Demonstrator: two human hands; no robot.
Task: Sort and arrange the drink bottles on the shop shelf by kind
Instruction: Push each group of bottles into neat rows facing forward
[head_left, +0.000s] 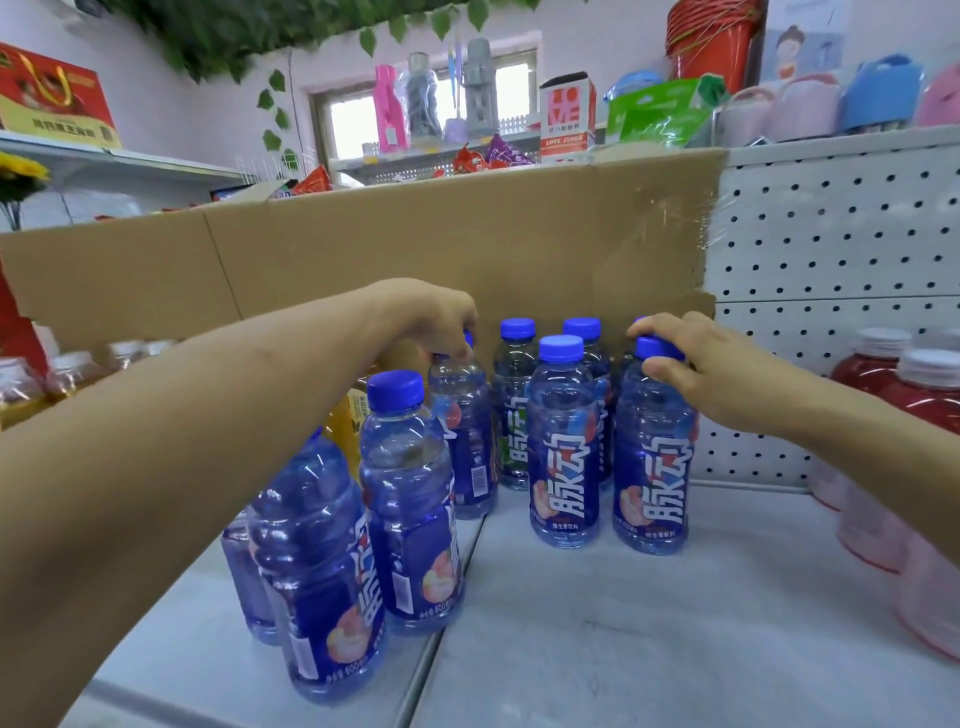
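Several blue-capped, blue-labelled drink bottles stand on the pale shelf (649, 639). My left hand (441, 317) grips the cap of a blue bottle (465, 441) in the back left of the group. My right hand (711, 364) grips the cap of the front right blue bottle (652, 467). Beside it stands another blue bottle (563, 452), with two more behind. Two blue bottles (410, 499) (322, 561) stand nearer me on the left, partly under my left forearm. A yellow bottle (347, 431) shows behind them.
A brown cardboard sheet (363, 249) backs the shelf, with white pegboard (831, 249) to its right. Red drink bottles with white caps (919, 415) stand at the right edge. Amber bottles (67, 374) line the far left. Snacks and boxes sit on the shelves above.
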